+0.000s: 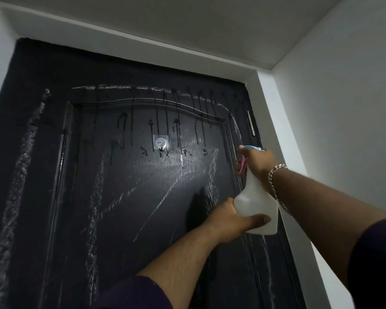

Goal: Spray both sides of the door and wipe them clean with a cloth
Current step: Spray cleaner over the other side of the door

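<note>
home interior | dark panelled door (pixel 125 186) | white walls (pixel 343 97) | adhesive hook (pixel 160 144)

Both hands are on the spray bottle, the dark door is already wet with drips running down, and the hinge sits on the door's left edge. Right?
Not quite: in the head view the hinge sits on the door's right edge. The rest holds: the left hand and right hand both hold the spray bottle.

the door (pixel 125 197) stands flat and close ahead of both hands, wet with drips above them. the right hand (pixel 257 161) has the hinge (pixel 251 123) just above it and the white frame (pixel 283 152) and side wall (pixel 343 103) close to its right. a small clear hook (pixel 161 143) juts from the panel up-left of the left hand (pixel 232 219). the spray bottle (pixel 257 206) fills the gap between the hands. open room lies left of the left hand.
</note>
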